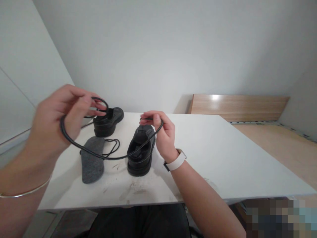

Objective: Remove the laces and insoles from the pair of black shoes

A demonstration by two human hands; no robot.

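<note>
A black shoelace (109,158) hangs in a loose curve between my two hands above the table. My left hand (66,109), raised at the left, pinches the lace, part of which loops around its fingers. Lower and further right, my right hand (162,130) has its fingers closed on the other stretch of lace. Just under that hand stands a black shoe (140,162), its heel toward me and its opening upward. Another black shoe (106,124) sits farther back, partly hidden by my left fingers. A grey insole (92,162) lies flat between my left arm and the near shoe.
Another black lace (115,145) lies loosely coiled beside the insole. The white table (210,155) bears dark smudges near its front edge. Behind it is a pale wall; at the right are a wooden headboard (237,105) and a bed base (272,142).
</note>
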